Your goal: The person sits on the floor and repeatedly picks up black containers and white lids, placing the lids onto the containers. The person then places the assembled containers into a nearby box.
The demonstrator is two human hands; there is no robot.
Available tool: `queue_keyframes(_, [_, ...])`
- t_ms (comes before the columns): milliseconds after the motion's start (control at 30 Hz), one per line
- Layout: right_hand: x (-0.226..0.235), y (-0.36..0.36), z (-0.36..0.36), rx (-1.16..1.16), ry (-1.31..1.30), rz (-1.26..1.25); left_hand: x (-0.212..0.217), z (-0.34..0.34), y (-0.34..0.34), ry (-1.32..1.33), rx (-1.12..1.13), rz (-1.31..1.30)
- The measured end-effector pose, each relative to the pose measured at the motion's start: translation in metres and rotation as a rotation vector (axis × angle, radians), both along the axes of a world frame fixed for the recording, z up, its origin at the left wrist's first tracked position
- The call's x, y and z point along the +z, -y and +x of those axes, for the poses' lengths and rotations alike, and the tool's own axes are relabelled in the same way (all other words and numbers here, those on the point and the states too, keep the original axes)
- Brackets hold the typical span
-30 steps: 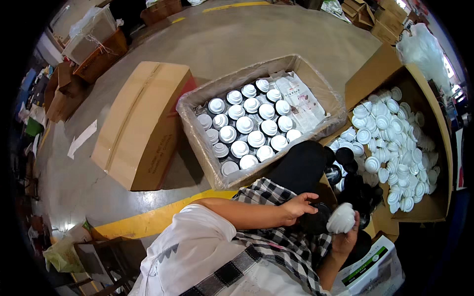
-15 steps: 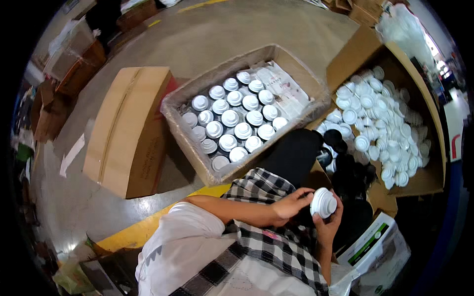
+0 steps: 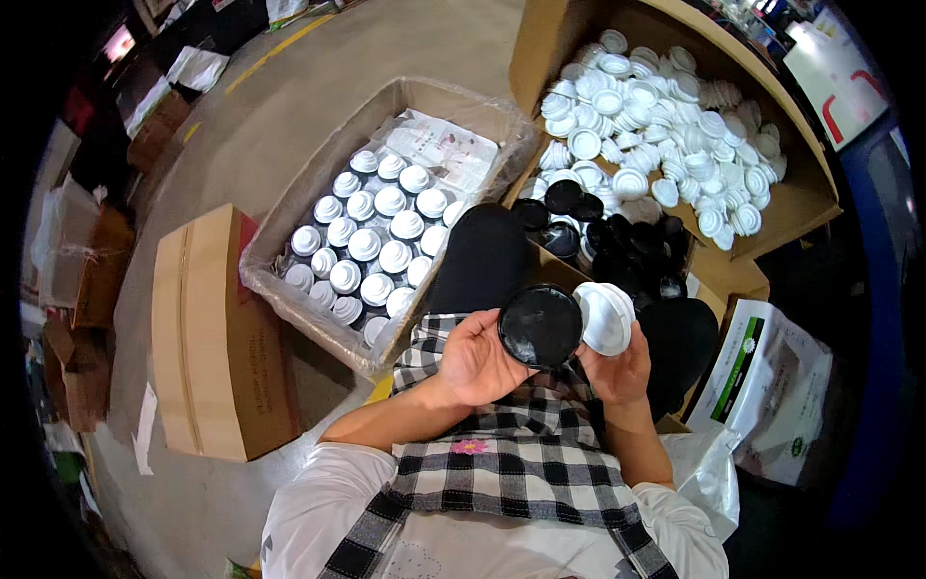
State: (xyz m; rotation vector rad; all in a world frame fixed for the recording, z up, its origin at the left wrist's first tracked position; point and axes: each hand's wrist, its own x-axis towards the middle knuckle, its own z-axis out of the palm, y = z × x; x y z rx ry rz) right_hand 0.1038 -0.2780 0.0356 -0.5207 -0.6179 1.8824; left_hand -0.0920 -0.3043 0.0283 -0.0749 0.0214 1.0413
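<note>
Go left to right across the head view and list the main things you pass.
Closed cardboard box → open box of white-capped jars → left hand → black round lid → white cap → right hand → printed white bag.

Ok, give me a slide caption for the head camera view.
Left hand holds a black round lid, right hand a white cap, above boxes of white caps and white-capped jars.

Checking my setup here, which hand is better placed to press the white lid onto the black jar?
Probably the right hand: it holds the white lid right beside the black jar, which the left hand grips.
</note>
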Motion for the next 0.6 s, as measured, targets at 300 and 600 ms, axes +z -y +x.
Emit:
queue_keyframes(300, [0.017,0.006,0.016,-0.171,0.311,0.242,-0.001,0.021,-0.015,-0.021,-0.146,-0.033])
queue_keyframes(600, [-0.003,-0.010,0.028,-0.253,0.451,0.333,0.019,0.037,-0.031,-0.224,-0.144,-0.086])
